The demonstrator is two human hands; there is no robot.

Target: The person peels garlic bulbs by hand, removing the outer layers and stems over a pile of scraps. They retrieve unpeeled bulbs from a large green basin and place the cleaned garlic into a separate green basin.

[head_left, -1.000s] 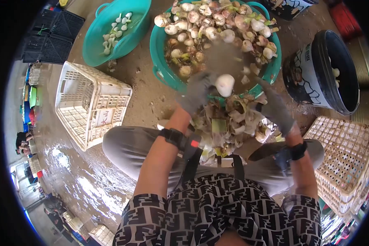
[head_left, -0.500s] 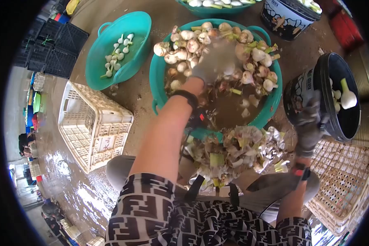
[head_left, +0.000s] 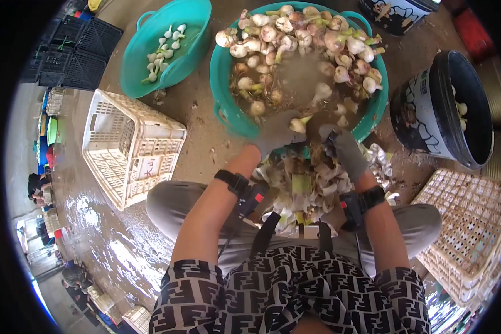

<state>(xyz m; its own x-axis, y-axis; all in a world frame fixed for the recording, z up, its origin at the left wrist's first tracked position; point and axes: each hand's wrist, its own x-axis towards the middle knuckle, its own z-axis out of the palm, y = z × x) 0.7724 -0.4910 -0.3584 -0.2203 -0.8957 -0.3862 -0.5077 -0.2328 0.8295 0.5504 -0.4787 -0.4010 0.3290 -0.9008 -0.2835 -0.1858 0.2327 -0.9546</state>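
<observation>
My left hand (head_left: 281, 132), in a grey glove, is closed round a garlic bulb (head_left: 299, 124) with a short yellow-green stem, over the near rim of the round green tub (head_left: 221, 114). Facing it from the right, my right hand (head_left: 342, 149), gloved too, has its fingers curled; I cannot tell what they hold. Inside the tub, unpeeled garlic bulbs (head_left: 268, 34) are heaped toward the far side, with brown water (head_left: 300, 75) and a few floating bulbs nearer me. Below my hands lies a pile of peeled garlic skins (head_left: 303, 186), between my legs.
Small white bulbs lie in a second green tub (head_left: 131, 72) at the upper left. A black bucket (head_left: 428, 111) with a few bulbs stands at the right, above a white crate (head_left: 462, 222). Another white crate (head_left: 133, 150) sits at the left on wet floor.
My left hand has drawn back from the heap with a garlic bulb. My right hand has moved left from beside the bucket to meet it. The large white bulb above the bucket has left view.
</observation>
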